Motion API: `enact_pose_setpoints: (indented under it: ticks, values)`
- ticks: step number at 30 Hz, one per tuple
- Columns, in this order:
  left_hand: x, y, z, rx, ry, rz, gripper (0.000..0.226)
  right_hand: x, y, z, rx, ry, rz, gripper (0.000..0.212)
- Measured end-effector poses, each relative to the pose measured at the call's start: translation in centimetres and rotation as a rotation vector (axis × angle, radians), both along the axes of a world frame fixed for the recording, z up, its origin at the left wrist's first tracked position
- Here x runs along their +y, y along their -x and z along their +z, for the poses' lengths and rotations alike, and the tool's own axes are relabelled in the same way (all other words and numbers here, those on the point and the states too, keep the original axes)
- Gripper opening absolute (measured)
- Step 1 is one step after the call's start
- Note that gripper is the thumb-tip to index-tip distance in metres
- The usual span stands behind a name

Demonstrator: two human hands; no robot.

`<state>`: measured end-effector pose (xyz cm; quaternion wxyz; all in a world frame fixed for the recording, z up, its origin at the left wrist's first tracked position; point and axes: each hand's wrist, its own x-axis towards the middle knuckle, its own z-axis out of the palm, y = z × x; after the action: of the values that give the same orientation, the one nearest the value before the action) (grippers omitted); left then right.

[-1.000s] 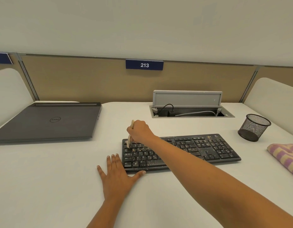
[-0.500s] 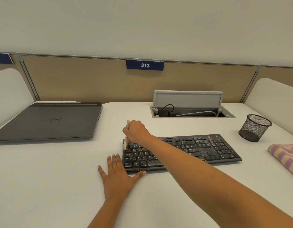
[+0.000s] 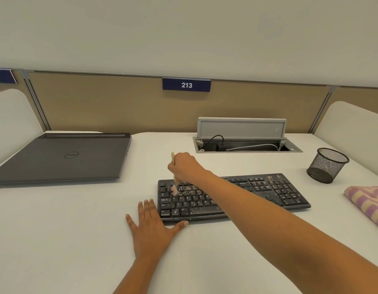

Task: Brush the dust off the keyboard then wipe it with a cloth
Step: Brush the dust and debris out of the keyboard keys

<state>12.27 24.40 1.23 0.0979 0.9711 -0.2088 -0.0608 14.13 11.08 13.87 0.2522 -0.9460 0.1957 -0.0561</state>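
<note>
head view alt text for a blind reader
A right hand holds a small brush to the left keys of a dusty black keyboard; the left hand lies flat on the desk beside it. Closed Dell laptop left, striped cloth right.

The left arm (image 3: 139,272) and right arm (image 3: 289,228) are all I get of the person, both bare right to the edge of my view. The left hand (image 3: 151,230) has long, slim fingers (image 3: 146,209) and a short thumbnail (image 3: 186,223); the right hand (image 3: 184,166) shows me its knuckles.
</note>
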Motion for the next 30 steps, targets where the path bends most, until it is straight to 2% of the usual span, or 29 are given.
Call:
enact_pose_setpoints:
  ticks: [3,7,10,17,20,22,30]
  values:
    - [0.0,0.0,0.0,-0.001,0.0,0.001,0.143,-0.8,-0.1,0.2,-0.047,-0.017,-0.051,0.038]
    - [0.0,0.0,0.0,-0.006,0.003,0.002,0.144,-0.4,-0.6,-0.1,-0.159,-0.265,-0.065,0.036]
    - [0.1,0.0,0.0,-0.007,0.007,0.003,0.143,0.3,-1.0,-1.0,-0.14,-0.319,-0.046,0.036]
    - [0.0,0.0,0.0,-0.003,0.009,0.0,0.143,-1.7,-0.3,-0.7,0.011,-0.255,0.016,0.032]
    - [0.0,0.0,0.0,-0.01,0.012,-0.001,0.143,-2.6,0.2,0.7,0.115,-0.11,0.068,0.024]
    - [0.0,0.0,-0.1,-0.011,0.016,0.0,0.143,-2.8,0.3,1.3,0.156,-0.004,0.058,0.03]
    - [0.0,0.1,-0.2,-0.011,0.027,0.004,0.142,-0.5,0.6,-0.4,-0.075,-0.088,-0.005,0.034]
